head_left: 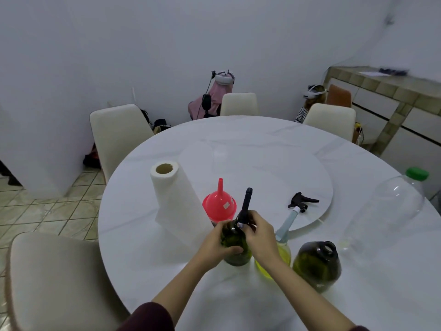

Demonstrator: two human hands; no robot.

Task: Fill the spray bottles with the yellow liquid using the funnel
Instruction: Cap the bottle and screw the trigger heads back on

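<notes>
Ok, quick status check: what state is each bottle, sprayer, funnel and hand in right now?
Held green bottle: upright, sprayer head at its neck.
Left hand: grips that bottle's body.
Right hand: grips the sprayer collar.
Second green bottle: neck open.
Clear bottle: holds yellow liquid.
Loose sprayer: lying on the table.
Red funnel: inverted, unused.

I am wearing a dark maroon top, its sleeves (152,316) ending near my elbows and leaving both forearms bare. The fabric is showing plain, with no pattern or lettering that I can make out. My left hand (216,242) and right hand (261,237) are wearing no gloves, and I am seeing no rings, watch or bracelet on either wrist.
</notes>
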